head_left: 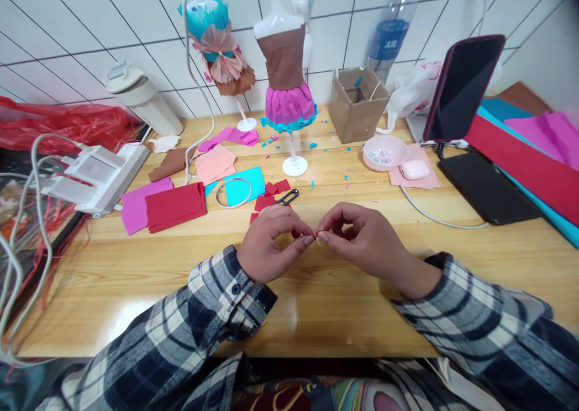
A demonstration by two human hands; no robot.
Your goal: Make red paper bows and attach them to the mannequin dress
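Above the front of the wooden table [158, 302], my left hand [271, 242] and my right hand [366, 242] meet fingertip to fingertip. Between them they pinch a tiny red paper piece [316, 235], mostly hidden by the fingers. Just beyond my left hand lie small cut red paper squares [266, 203] and a black-handled cutter [289, 197]. Further left are folded red paper [176, 207], a blue paper piece [253, 184] and a bangle-like ring [220, 195]. A small dress form [284, 55] in a brown top and pink skirt with blue trim stands behind my hands.
A second decorated form [221, 49] leans at the back left. Right of centre are a cardboard box [357, 112], a pink bowl of beads [384, 153], a propped phone [465, 88] and a black device [488, 188]. A power strip [108, 176] with cables sits left.
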